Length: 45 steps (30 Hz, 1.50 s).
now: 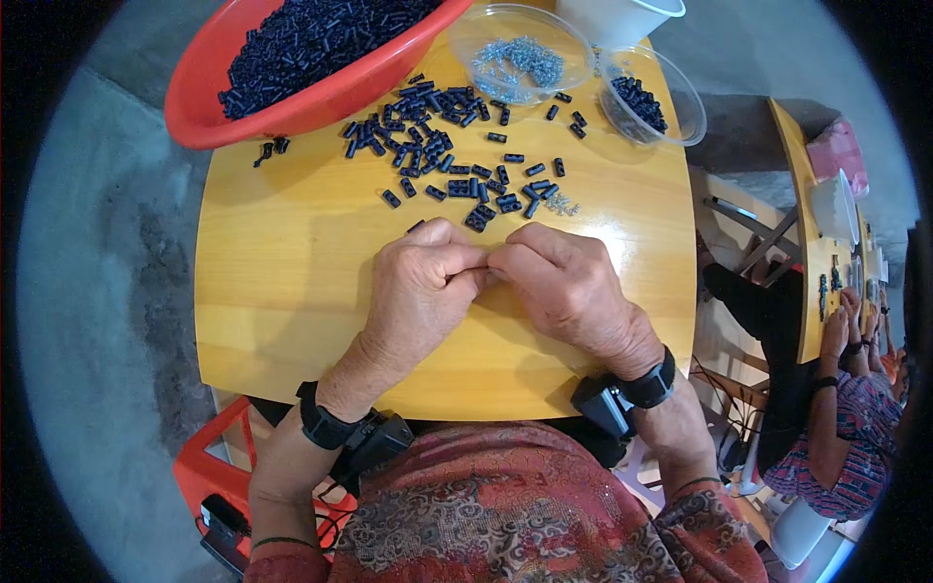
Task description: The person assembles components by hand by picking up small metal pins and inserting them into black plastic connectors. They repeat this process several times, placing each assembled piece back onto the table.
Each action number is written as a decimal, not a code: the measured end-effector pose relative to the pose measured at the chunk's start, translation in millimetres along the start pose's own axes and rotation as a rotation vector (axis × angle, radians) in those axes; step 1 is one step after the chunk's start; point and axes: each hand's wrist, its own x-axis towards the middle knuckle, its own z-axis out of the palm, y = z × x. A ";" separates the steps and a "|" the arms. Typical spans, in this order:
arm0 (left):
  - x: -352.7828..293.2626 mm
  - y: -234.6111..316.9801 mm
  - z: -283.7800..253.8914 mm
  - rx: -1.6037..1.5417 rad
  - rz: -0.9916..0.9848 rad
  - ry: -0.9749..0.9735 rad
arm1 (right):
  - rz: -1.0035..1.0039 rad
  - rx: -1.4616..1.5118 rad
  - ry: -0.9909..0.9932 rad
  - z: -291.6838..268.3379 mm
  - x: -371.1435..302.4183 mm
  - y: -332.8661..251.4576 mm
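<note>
My left hand (425,282) and my right hand (569,287) meet over the near middle of the table, fingertips pinched together. Whatever lies between the fingertips is hidden or too small to make out. A dark end of a black piece (415,225) shows just beyond my left knuckles; whether the hand touches it I cannot tell. Just past the fingers lie short black plastic pieces with holes (475,217), single and in pairs. Beside them is a little cluster of small silvery metal pieces (562,204), probably screws, nearest to my right hand.
A red basin (194,121) heaped with black pieces stands at the far left, before a loose pile (418,126). Clear bowls hold silvery bits (466,58) and black pieces (692,117). Behind is a white tub (622,19). Another person (836,418) sits at a table on the right.
</note>
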 end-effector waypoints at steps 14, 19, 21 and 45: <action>-4.5 -1.3 -0.6 0.212 0.099 0.007 | -0.017 0.181 0.059 -1.0 3.2 9.3; -8.4 -2.0 1.0 0.185 0.134 0.060 | 0.443 0.976 0.409 -1.0 44.9 -16.3; -6.8 -1.9 1.7 0.167 0.160 0.058 | 0.411 1.118 0.453 7.4 60.8 -29.6; -11.6 -13.3 4.2 -0.080 -0.025 0.099 | -0.011 0.428 0.007 53.0 57.1 -10.7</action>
